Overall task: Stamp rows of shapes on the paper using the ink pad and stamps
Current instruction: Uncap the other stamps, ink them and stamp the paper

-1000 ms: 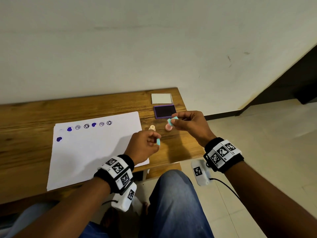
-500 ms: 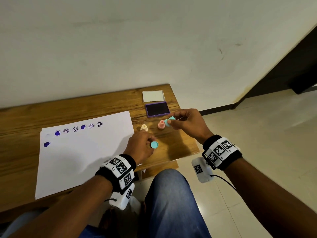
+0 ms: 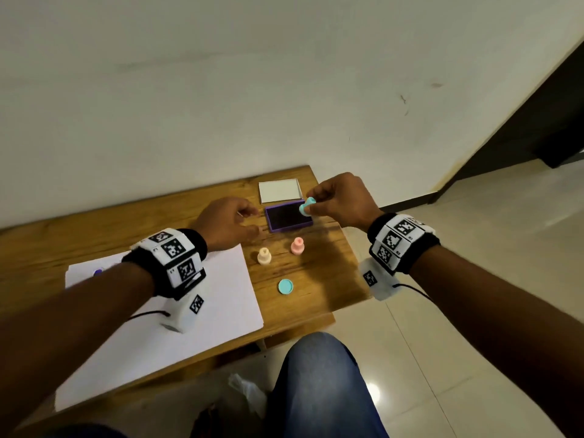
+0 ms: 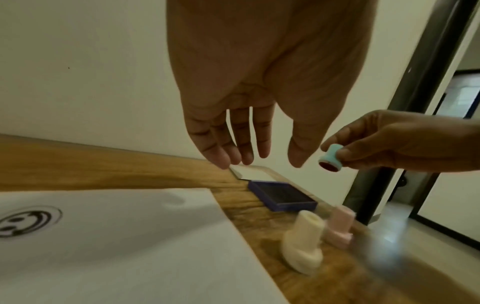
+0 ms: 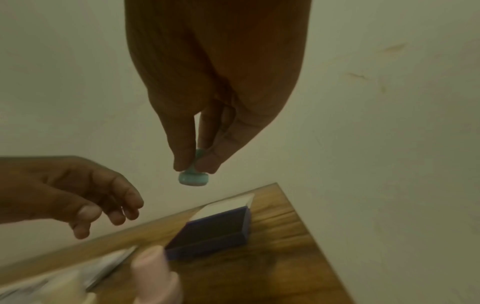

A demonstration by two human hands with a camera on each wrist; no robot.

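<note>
Head view: left forearm and wrist band cover most of the stamped row on the paper [image 3: 196,298]; one purple mark [image 3: 98,272] shows, shape unreadable. Left wrist view: cream stamp [image 4: 302,245] and pink stamp [image 4: 339,229] motion-blurred. Right wrist view: pink stamp [image 5: 155,275] smeared, cut by bottom edge; teal stamp [image 5: 193,178] face hidden.

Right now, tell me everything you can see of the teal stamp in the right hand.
The teal stamp is a small spool-shaped piece, plastic by its look, with a narrow waist and a wider round base. Its face is uncovered and dark reddish; the design cannot be read. The right hand pinches its waist between fingertips and thumb, holding it tilted in the air above the open purple ink pad, not touching it. A teal disc, probably its cap, lies on the table.
</note>
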